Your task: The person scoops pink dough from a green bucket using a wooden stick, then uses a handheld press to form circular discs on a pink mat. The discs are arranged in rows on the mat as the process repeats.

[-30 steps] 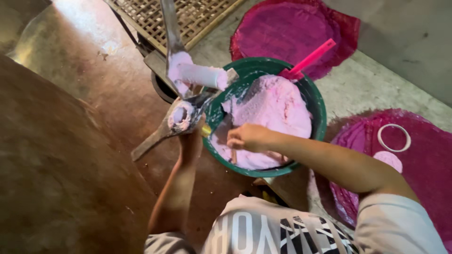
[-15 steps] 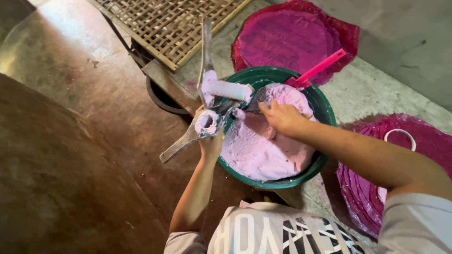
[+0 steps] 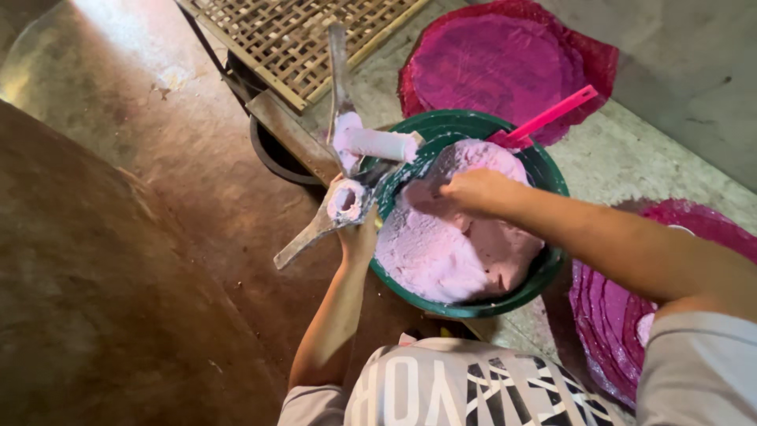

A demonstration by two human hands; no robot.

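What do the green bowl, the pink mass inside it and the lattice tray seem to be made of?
Green bowl: probably plastic, with a smooth, evenly coloured rim. Pink mass: a soft, matte dough or paste that shows dents and smears. Lattice tray: woven bamboo or cane strips, tan and dry, in an open weave.

The floor (image 3: pixel 678 158) is rough grey concrete at the upper right, passing into worn brown, shiny ground (image 3: pixel 158 158) on the left; a green plastic basin (image 3: pixel 552 170) filled with pale pink dough stands on it near the middle; a stack of round magenta sheets (image 3: pixel 505 63) lies flat on the concrete just behind the basin; a second magenta stack (image 3: pixel 615 315) lies at the right edge; a woven bamboo tray (image 3: pixel 292 39) rests at the top, over a dark round vessel (image 3: pixel 272 154).
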